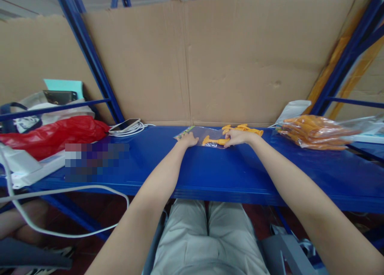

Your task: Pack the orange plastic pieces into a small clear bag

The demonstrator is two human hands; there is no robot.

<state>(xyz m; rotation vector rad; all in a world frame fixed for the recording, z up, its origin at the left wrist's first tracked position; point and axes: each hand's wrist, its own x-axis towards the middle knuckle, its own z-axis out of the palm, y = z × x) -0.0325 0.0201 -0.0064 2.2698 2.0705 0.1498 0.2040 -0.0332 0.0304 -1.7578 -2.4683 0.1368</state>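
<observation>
A clear plastic bag point(207, 132) with a colourful printed strip at its left end lies flat on the blue shelf top point(222, 175). My left hand point(187, 140) rests on that printed end, fingers spread and flat. An orange plastic piece point(212, 141) lies along the bag; whether all of it is inside, I cannot tell. My right hand point(238, 137) pinches the right end of this piece at the bag's edge. Behind and beside the right hand are more orange plastic pieces point(246, 128), partly hidden by it.
A clear bag full of orange pieces point(312, 132) sits at the right. At the left lie a phone point(127, 125) with a coiled white cable, a red bag point(60, 133) and a white power strip point(42, 169). Cardboard point(228, 63) walls the back; blue posts point(90, 55) stand at both sides.
</observation>
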